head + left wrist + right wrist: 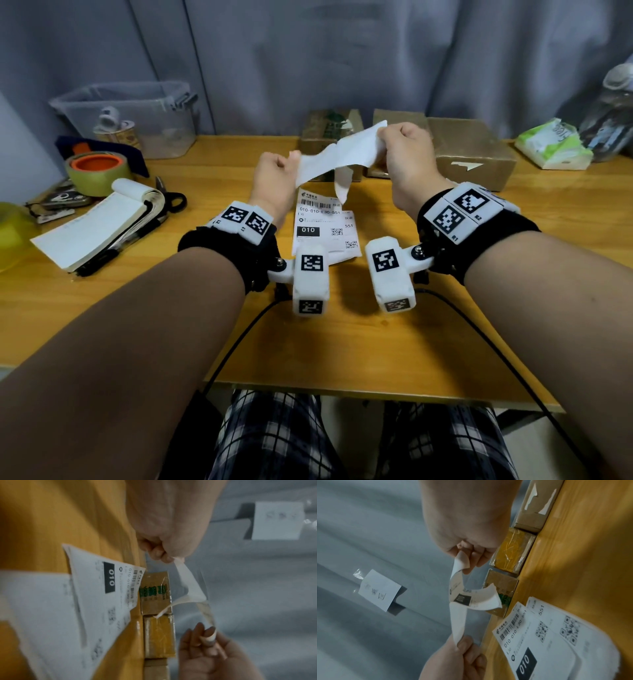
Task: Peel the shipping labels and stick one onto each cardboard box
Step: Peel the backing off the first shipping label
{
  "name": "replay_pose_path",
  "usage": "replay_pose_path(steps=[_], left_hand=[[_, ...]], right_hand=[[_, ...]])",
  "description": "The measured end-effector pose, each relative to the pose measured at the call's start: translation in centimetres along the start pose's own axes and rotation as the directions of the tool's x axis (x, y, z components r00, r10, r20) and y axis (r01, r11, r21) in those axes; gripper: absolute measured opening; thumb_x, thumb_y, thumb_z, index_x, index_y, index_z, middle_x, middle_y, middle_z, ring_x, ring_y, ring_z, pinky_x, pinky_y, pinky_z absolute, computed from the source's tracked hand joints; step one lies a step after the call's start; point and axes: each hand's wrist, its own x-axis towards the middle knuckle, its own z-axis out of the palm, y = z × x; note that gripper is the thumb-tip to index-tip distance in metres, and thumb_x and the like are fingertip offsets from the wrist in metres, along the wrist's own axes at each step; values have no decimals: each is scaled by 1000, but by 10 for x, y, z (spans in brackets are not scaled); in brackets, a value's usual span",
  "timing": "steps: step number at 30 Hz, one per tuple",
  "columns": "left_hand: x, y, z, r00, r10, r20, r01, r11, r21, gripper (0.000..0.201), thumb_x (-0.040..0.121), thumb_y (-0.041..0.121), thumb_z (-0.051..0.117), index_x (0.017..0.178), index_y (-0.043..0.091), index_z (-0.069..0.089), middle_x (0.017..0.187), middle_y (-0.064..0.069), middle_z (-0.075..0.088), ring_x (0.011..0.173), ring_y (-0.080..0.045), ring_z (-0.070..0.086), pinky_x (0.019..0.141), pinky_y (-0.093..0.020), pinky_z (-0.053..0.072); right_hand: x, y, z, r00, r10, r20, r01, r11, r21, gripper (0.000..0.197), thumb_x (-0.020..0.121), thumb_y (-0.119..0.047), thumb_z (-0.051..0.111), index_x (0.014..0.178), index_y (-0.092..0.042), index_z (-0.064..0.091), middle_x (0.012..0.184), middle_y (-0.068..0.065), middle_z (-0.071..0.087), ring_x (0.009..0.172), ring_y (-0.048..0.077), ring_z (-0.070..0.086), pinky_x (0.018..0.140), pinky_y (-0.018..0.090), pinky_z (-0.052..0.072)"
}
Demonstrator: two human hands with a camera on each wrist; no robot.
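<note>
Clearly we pinch the flimsy, curling shipping label (337,154) at opposite ends, left hand (274,174) and right hand (407,154) both gripping it, holding edges to spare the adhesive.

I count three cardboard boxes (330,137) (399,126) (471,150) in a row along the far edge of my table (342,342), and two printed shipping labels (322,222) (346,236) overlapping flat near its middle, plus one label (337,156) stretched between my two hands (277,178) (407,161). Toward the left edge I see two tape rolls (99,171) (118,132), one notepad (102,226), one pair of scissors (171,197) and one clear bin (137,113); at the far right corner sits one tissue pack (555,144).
</note>
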Motion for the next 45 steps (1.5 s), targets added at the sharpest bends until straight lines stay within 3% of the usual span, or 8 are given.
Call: replay_pose_path(steps=[5,14,19,23,33,36,40,45], left_hand=[[-7,14,-5,975,74,209,-39,985,-165,54,79,35,72,117,13,41,102,3,62,86,-7,62,65,-14,48],[1,21,-5,971,164,174,-171,985,26,26,86,4,59,76,22,43,67,5,43,54,-7,41,48,-11,35],[1,19,-7,941,317,116,-337,862,379,10,91,7,49,89,14,42,87,-3,52,78,-21,47,70,-30,42],[1,16,-11,913,362,191,-397,674,622,10,92,6,42,87,15,40,82,-7,56,74,-27,53,63,-39,43],[0,19,-16,883,410,230,-425,486,763,21,91,1,39,111,6,41,76,-4,48,65,-27,45,67,-38,36],[2,18,-16,907,371,199,-385,541,747,19,91,3,41,109,7,40,79,-5,51,68,-26,48,65,-37,38],[17,10,-17,982,161,102,-189,894,406,18,89,8,52,98,11,37,95,-7,52,84,-23,53,69,-29,39],[29,10,-16,986,166,34,-168,941,293,20,87,7,53,95,13,36,76,-1,50,76,-21,51,59,-22,38]], right_hand=[[4,-4,-9,998,55,-29,-54,998,36,10,92,-10,43,88,-13,53,80,-1,53,76,12,53,48,13,46],[-2,-7,-6,998,1,-56,2,999,38,11,98,-14,38,100,-11,49,80,-1,52,61,9,53,39,14,42],[-1,-5,-2,995,-21,-101,23,1000,18,10,95,-11,41,93,-11,50,77,-3,52,63,8,48,37,12,37],[1,-6,-3,994,-23,-109,25,999,22,11,94,-10,43,87,-12,51,74,-3,51,67,11,49,56,22,45],[5,-6,0,987,-37,-155,40,999,15,26,88,-11,46,63,-17,43,65,-5,43,60,10,38,57,22,36],[6,-7,0,981,-23,-195,28,999,22,26,88,-12,44,63,-18,45,64,-6,44,59,10,39,55,22,36],[10,-14,-3,963,8,-270,20,995,101,23,88,-14,43,66,-21,44,67,-7,45,62,11,41,61,25,38],[12,-19,-10,950,-29,-311,66,992,109,27,88,-11,40,64,-22,37,66,-8,39,58,9,35,59,24,34]])
